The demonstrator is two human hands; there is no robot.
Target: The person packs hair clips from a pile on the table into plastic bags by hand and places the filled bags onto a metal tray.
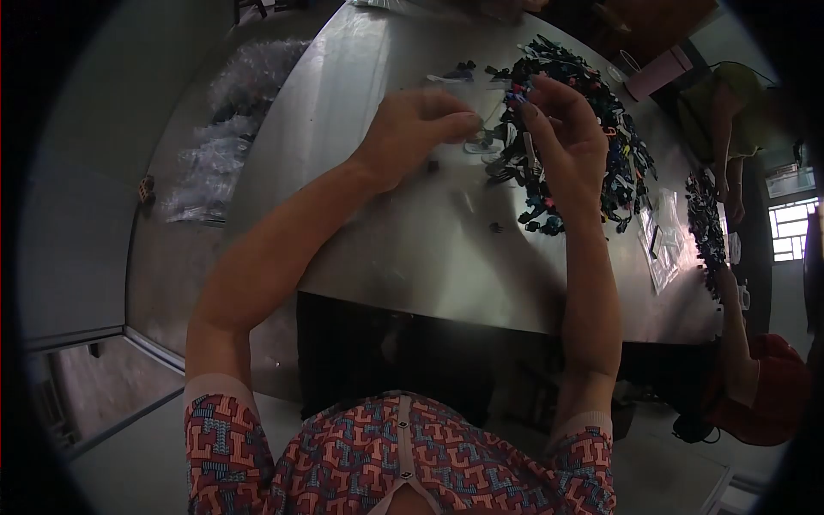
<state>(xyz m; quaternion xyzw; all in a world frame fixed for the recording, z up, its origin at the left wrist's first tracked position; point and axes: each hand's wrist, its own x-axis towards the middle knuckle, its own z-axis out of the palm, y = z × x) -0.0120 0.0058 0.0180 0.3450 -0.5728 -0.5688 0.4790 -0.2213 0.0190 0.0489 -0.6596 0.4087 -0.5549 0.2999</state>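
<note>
Above the metal table [378, 232], my left hand [416, 133] is closed, thumb and fingers together. Whatever sits at its fingertips is too blurred to make out. My right hand [568, 142] is raised over the near side of a heap of small, mostly black plastic pieces [631, 159]. Its thumb and forefinger pinch a small blue-and-red piece [518, 93]. Just beyond my left fingertips lie a few pale and dark pieces [482, 146]. One small dark piece [496, 227] lies apart, nearer my body.
Clear plastic bags [215, 163] are piled left of the table. A flat clear bag [661, 240] lies right of the heap. Beyond it is a second dark heap [705, 219], with other people's arms [728, 163] near it. A pink container [659, 73] stands at the far right.
</note>
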